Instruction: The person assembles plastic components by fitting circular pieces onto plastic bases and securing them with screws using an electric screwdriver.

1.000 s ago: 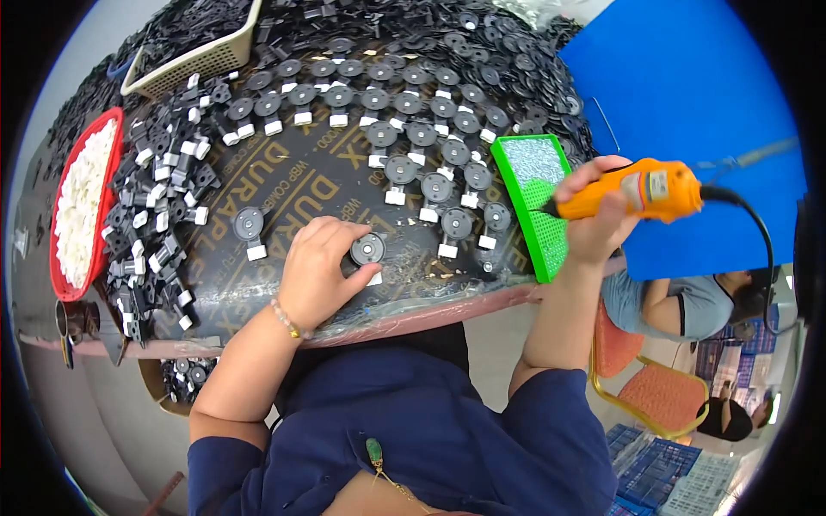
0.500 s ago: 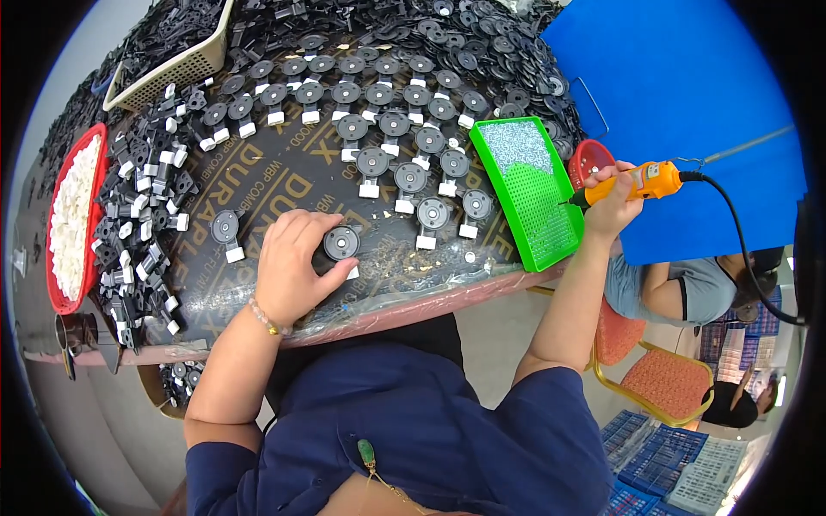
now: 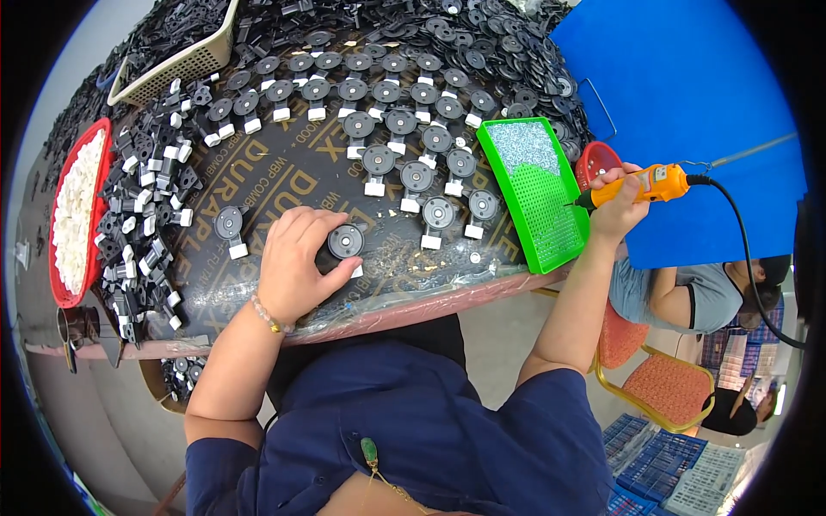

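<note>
My left hand (image 3: 297, 267) rests on the table with its fingers and thumb curled around a black wheel part (image 3: 346, 242). A white block on that part shows below the disc, beside my thumb. My right hand (image 3: 621, 206) is wrapped around an orange electric screwdriver (image 3: 661, 182), which lies nearly level with its bit pointing left. The bit is above a green perforated tray (image 3: 561, 263), over its bare lower half. Small silvery screws (image 3: 523, 146) fill the tray's far half. Whether a screw sits on the bit is too small to tell.
Several wheel parts with white blocks (image 3: 417, 177) stand in rows beyond my left hand. Left lie heaped black-and-white pieces (image 3: 142, 232) and a red basket (image 3: 60, 273) of white blocks. A small red bowl (image 3: 597, 156) and a blue panel (image 3: 688, 95) are right; a person sits beyond.
The whole view has shifted slightly to the right. Both hands keep their places over the wheel part and the tray.
</note>
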`<control>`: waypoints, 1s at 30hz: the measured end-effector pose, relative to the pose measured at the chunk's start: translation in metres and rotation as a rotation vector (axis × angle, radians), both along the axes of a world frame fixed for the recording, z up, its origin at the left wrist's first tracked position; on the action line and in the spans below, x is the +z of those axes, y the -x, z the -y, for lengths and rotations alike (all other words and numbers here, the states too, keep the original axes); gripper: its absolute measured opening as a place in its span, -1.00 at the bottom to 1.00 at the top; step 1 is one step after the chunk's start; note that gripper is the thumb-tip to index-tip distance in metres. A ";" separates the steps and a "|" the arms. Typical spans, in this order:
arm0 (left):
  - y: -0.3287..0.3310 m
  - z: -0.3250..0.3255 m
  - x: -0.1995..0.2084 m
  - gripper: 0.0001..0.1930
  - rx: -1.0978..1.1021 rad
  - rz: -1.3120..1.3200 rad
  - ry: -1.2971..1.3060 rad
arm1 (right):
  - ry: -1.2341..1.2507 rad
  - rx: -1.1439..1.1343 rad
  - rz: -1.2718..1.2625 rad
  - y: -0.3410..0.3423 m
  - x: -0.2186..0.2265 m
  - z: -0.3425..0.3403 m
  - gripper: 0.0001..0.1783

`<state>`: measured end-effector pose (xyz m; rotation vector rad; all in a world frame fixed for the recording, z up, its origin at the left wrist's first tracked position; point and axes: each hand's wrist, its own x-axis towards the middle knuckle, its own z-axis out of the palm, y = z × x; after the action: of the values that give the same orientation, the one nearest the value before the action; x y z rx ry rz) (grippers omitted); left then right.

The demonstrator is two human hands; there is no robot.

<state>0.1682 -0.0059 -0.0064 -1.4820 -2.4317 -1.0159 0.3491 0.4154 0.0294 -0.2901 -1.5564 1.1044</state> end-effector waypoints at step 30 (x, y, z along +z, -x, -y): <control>0.004 0.008 -0.002 -0.75 0.008 0.117 -0.235 | 0.294 1.132 -0.073 0.122 0.023 0.251 -0.14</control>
<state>0.1646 -0.0141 -0.0087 -1.3704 -2.2928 -1.3683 0.2266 0.1643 0.0529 0.5186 -1.4689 2.1815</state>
